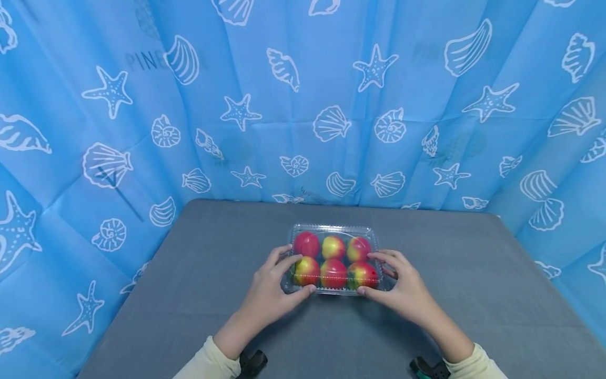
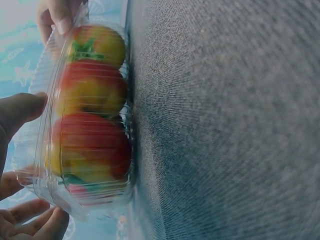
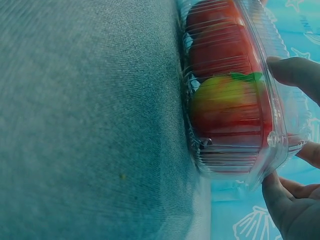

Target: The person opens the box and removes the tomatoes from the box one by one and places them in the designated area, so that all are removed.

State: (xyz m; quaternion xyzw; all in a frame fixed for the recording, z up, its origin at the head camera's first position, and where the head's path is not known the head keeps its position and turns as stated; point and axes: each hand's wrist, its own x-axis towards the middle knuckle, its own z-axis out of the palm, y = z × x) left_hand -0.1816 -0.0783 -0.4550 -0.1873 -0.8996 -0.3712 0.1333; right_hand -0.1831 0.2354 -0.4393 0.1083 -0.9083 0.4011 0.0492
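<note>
A clear plastic clamshell box (image 1: 326,291) rests on the grey table with its lid down. Inside are several round red-and-yellow fruits (image 1: 333,273) in two rows, some showing green leaf bits in the wrist views. My left hand (image 1: 271,287) holds the box at its left end, thumb at the front rim and fingers spread over the side and lid edge. On the opposite end, my right hand (image 1: 406,284) grips it likewise, with the thumb at the front corner. In the right wrist view, the right thumb (image 3: 292,75) lies along the lid's rim.
Grey cloth covers the table (image 1: 213,247). A blue curtain (image 1: 293,95) with white shell and starfish prints hangs behind and along both sides. Black wrist straps (image 1: 253,363) show below the sleeves at the near edge.
</note>
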